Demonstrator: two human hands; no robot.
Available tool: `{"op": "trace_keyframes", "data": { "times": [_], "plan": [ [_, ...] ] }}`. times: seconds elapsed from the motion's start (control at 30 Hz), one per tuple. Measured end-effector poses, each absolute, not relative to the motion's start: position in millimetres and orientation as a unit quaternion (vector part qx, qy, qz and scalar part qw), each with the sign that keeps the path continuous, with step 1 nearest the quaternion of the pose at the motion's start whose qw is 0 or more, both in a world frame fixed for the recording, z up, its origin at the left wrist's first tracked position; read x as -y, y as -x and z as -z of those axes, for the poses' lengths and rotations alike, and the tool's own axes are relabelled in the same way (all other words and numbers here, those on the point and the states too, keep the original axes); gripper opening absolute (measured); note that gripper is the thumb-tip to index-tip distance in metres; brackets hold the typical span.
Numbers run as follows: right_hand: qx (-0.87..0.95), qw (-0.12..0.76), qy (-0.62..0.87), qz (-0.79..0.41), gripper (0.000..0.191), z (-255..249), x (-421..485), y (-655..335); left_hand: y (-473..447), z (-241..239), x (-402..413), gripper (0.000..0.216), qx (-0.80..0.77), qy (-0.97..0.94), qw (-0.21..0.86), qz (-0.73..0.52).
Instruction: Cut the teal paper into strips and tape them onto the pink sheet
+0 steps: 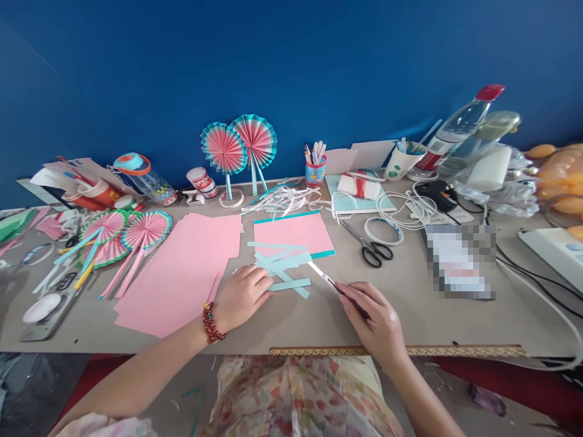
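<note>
Now R hand is wrapped round a craft knife, ctr of the frame, blade tip right by the end of the pale-blue strips. L hand sits at their left edge, fingers half curled, can't tell if pinching any. Pink sheet w/ blue edges just above; black-handled scissors right of ctr on the counter.

Single head-worn view, facing forward and down; near above the desk, blue wall beyond

One knife, one pair of scissors, two upright fans
</note>
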State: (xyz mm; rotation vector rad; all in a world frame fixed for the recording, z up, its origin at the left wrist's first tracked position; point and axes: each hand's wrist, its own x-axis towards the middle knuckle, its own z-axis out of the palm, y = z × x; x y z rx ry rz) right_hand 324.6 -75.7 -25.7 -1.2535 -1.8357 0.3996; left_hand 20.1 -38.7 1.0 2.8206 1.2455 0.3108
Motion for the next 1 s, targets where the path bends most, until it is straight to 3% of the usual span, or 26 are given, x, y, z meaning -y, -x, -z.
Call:
{"op": "trace_keyframes", "data": {
  "times": [0.17,0.57,0.83,1.0],
  "plan": [
    [0.720,0.439,0.508,-0.175,0.022,26,76,-326,-17,-2,34,0.021,-0.391,-0.914,0.016,-0.109],
    [0.718,0.440,0.502,-0.199,0.022,25,77,-328,4,-45,24,0.019,-0.315,-0.947,0.032,-0.059],
    [0.721,0.433,0.504,-0.198,0.023,28,77,-329,3,-26,21,0.020,-0.309,-0.935,0.144,-0.100],
    [0.725,0.429,0.502,-0.197,0.022,30,77,-327,-1,-15,24,0.018,-0.308,-0.938,0.135,-0.081]
  ]
}}
